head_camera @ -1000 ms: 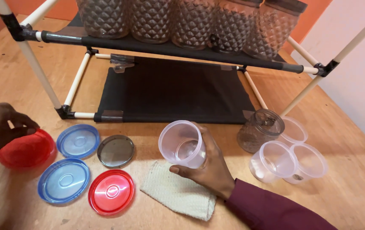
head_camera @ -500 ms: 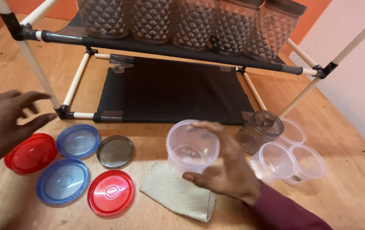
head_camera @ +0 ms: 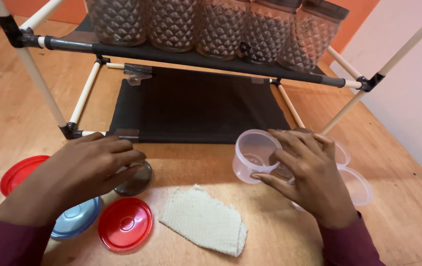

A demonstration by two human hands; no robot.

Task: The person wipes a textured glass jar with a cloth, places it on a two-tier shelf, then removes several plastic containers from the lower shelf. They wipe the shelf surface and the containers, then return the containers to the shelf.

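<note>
The right hand [head_camera: 309,175] grips a clear, smooth plastic tub [head_camera: 255,155], tipped on its side, mouth facing ten o'clock. The left hand [head_camera: 90,167] lies spread over a grey round lid [head_camera: 134,180], at the tub's nine o'clock.

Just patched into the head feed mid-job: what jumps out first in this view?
The right hand holds a clear plastic cup tipped on its side at centre right, other clear cups behind it. The left hand covers a smoky round lid, with red lids and a blue lid around it. A pale cloth lies in front, and patterned jars line the black shelf behind.
</note>
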